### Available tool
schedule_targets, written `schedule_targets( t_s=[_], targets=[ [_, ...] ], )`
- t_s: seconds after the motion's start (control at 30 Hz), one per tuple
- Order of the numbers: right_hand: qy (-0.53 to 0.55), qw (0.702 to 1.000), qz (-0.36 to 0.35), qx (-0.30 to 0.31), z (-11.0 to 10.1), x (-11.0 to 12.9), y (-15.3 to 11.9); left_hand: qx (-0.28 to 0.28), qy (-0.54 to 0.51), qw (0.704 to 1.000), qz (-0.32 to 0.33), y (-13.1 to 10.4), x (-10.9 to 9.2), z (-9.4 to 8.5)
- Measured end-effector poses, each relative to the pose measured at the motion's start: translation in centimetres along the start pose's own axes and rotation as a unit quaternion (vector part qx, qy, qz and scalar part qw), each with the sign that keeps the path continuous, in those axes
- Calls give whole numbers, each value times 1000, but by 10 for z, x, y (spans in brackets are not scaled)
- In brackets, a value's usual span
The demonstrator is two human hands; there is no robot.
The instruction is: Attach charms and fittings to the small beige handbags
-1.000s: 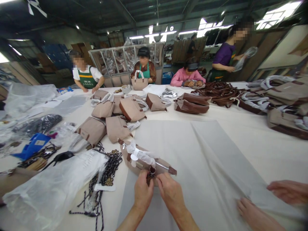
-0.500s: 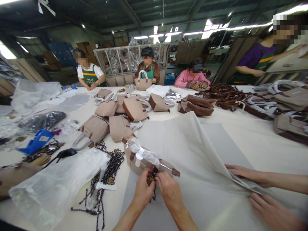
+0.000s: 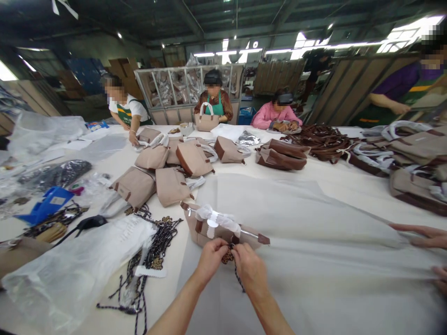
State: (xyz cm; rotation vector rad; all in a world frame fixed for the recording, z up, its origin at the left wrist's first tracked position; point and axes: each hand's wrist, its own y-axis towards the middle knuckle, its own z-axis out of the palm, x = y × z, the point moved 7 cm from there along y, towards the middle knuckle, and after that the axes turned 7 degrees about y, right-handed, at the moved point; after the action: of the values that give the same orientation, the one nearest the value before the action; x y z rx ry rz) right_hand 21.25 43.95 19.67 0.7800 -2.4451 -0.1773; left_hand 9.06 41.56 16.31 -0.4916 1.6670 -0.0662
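Observation:
A taupe handbag point(image 3: 200, 235) with brown trim stands before me, its handle wrapped in white tissue point(image 3: 218, 217). At its near side my left hand point(image 3: 212, 261) is closed in a pinch on a leopard-patterned charm point(image 3: 228, 256) with a black-and-white cord. My right hand point(image 3: 249, 266) pinches the cord's upper part by the handle's base, close against the left fingertips. The cord point(image 3: 240, 279) dangles between the hands. Exactly how the cord meets the bag is hidden by my fingers.
More cord charms point(image 3: 159, 246) lie left beside a clear plastic bag point(image 3: 80, 270). Several finished handbags point(image 3: 171, 186) are piled ahead. Brown straps point(image 3: 324, 142) lie at back right. A co-worker's hands point(image 3: 424, 235) hold a grey sheet point(image 3: 314, 260) at right. Other people sit across the table.
The handbag and my hands sit slightly further right in view. The co-worker's hands have drawn the grey sheet rightward, flattening its raised fold. A person at far left now reaches toward the bag pile.

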Motion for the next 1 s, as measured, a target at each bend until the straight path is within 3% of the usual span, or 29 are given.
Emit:
schedule_targets(
  t_s=[0.13,0.23,0.37,0.53,0.77,0.87,1.0],
  targets=[
    [19,999,23,-13,-15,-17,6,-7,-5,1000,20,11,-11,19],
    [84,996,38,-10,-25,-23,9,-3,-6,999,33,9,-18,23],
    [202,977,55,41,-20,-20,10,14,-7,1000,23,-1,-15,13],
    [211,975,44,62,-9,-14,6,9,16,1000,9,-7,-15,1],
    [194,977,41,76,-8,-17,7,-12,20,1000,-20,2,-12,6],
    [190,977,43,81,-9,-17,5,-34,66,997,-24,1,-12,4],
    [226,970,58,70,-13,-18,1,-97,172,980,15,-13,-32,-8]
  ],
)
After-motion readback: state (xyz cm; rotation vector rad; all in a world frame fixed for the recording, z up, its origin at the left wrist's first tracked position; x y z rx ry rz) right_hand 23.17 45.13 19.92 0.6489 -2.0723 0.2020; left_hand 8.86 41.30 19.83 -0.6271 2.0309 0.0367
